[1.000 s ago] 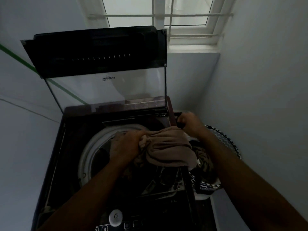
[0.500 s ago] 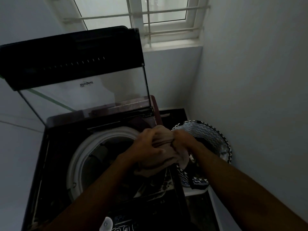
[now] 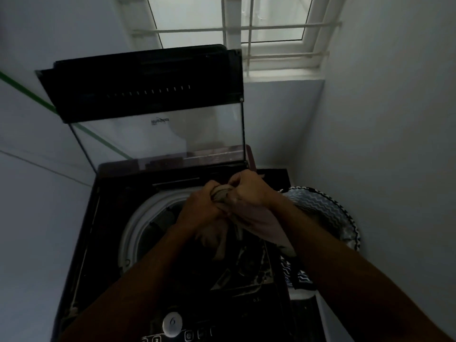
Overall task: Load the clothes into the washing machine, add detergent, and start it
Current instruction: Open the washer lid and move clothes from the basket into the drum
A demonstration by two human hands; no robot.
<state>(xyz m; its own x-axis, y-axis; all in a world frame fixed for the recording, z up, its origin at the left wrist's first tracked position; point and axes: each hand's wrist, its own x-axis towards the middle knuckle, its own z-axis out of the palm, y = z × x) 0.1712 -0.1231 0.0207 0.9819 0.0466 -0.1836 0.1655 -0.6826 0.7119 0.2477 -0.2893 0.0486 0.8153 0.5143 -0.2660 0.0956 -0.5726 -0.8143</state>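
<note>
- One dark top-loading washing machine (image 3: 81,255) stands in a narrow corner between pale walls, its one glass-panelled lid (image 3: 153,107) raised upright at the back.
- One round drum opening with a pale grey rim (image 3: 138,218) lies open beneath the hands; what is inside it is too dark to tell.
- One bunched beige cloth garment (image 3: 261,223) is held above the right part of the drum opening, in front of the raised lid.
- The garment's long axis runs from the knot of fabric between the two fists down and toward the near right, where a loose flap hangs along the right forearm; a second narrow tail drops straight down under the left hand.
- It looks soft, creased and dull pinkish beige, with a ribbed, striped-looking edge showing between the fists.
- Two hands are in view: the left hand (image 3: 199,208) has its fingers curled round the garment's upper bunch, and the right hand (image 3: 246,191) grips the same bunch just beside it, knuckles nearly touching.
- One round laundry basket with a black-and-white zigzag pattern (image 3: 328,211) sits just to the right of the machine, against the wall.
- One round silver dial (image 3: 172,321) marked with a figure like a 6 sits on the near control panel, with a few small buttons (image 3: 188,335) in a row beside it.
- One barred white-framed window (image 3: 234,33) is above the lid.
</note>
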